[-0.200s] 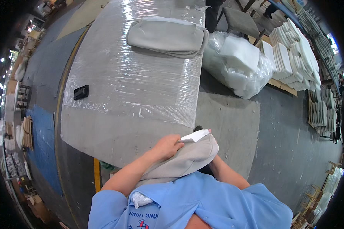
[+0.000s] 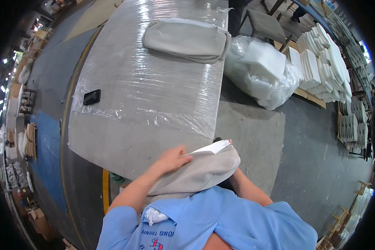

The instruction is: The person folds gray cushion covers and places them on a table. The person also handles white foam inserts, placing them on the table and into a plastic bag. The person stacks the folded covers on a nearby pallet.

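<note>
A grey fabric cushion cover (image 2: 204,168) is held up against my blue shirt at the table's near edge. A white layer (image 2: 214,147) shows along its upper edge; I cannot tell whether it is lining or padding. My left hand (image 2: 171,161) lies along the left part of that edge, slightly blurred, its fingers apart and touching the fabric. Behind the right end of the cover, my right hand (image 2: 235,170) grips it; most of its fingers are hidden, with a fingertip at the top corner.
Stretch film covers much of the grey table (image 2: 112,139). Folded grey covers (image 2: 185,39) lie at its far end, and a black phone-like object (image 2: 92,97) at its left. Right of the table are a clear bag of white pads (image 2: 262,68), stacked white pads (image 2: 321,62) and a chair (image 2: 264,25).
My left hand has slid left along the cover's edge and its fingers have loosened. More of the white layer shows. My right hand stays at the right end.
</note>
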`<action>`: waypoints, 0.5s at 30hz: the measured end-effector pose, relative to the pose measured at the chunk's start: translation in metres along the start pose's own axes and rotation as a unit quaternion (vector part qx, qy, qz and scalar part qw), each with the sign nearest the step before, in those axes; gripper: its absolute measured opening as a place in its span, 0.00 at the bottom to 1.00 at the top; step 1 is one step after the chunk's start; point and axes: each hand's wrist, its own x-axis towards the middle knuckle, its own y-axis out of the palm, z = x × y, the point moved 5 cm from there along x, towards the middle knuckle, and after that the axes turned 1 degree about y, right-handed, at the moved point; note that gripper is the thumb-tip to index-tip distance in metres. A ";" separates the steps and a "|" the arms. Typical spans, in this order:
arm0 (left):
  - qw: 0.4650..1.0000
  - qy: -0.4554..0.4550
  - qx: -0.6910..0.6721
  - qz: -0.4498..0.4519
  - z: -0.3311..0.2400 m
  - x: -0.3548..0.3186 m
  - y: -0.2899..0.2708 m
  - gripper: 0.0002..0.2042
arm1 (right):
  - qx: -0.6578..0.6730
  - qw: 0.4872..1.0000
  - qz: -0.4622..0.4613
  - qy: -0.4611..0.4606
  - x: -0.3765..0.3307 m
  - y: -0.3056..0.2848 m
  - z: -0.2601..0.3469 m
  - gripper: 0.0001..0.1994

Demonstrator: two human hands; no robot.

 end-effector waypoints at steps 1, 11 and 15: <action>0.998 -0.042 0.016 0.048 0.027 -0.001 -0.002 0.20 | -0.024 1.000 -0.003 -0.014 -0.005 0.007 0.003 0.23; 0.918 -0.004 -0.398 -0.004 0.051 -0.024 0.000 0.08 | -0.725 0.622 0.290 -0.058 -0.049 0.137 0.109 0.34; 0.947 0.090 -0.266 -0.155 0.036 -0.039 -0.013 0.08 | -0.835 0.344 0.428 -0.034 -0.090 0.173 0.057 0.30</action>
